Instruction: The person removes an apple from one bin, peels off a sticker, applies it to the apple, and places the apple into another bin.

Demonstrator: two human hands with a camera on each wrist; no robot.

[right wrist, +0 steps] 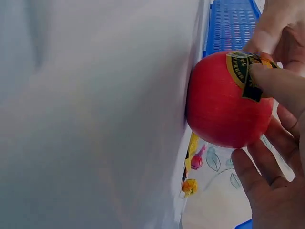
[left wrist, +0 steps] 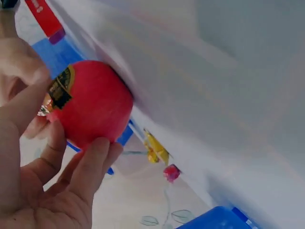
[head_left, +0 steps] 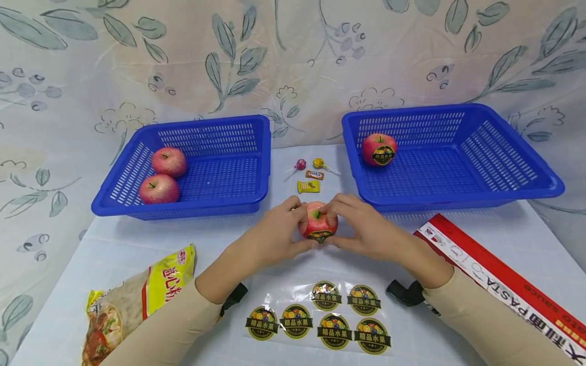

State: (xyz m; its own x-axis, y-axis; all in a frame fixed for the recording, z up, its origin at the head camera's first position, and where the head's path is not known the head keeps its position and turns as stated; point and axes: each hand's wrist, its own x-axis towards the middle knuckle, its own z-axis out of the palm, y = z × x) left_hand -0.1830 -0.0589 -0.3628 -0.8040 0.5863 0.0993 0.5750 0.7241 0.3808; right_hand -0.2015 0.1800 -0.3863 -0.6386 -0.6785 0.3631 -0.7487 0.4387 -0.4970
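Observation:
A red apple [head_left: 316,211] stands on the table between both hands, stem up. My left hand [head_left: 283,229] holds it from the left, fingers curled at its side. From the right, my right hand [head_left: 354,223] grips it with bent fingers. A round black-and-gold sticker [right wrist: 244,71] lies on the apple's near side, and the right thumb presses on it in the right wrist view. The left thumb reaches the sticker's other edge in the left wrist view. Below the hands lies a clear sheet [head_left: 286,290] bearing several matching stickers [head_left: 334,330].
Two plain apples [head_left: 159,189] sit in the left blue basket [head_left: 220,203]; one stickered apple [head_left: 379,148] is in the right basket [head_left: 458,201]. Lollipops [head_left: 300,164] and wrapped candies [head_left: 309,186] lie between them. A noodle bag [head_left: 169,279] is at left, a pasta box [head_left: 499,284] at right.

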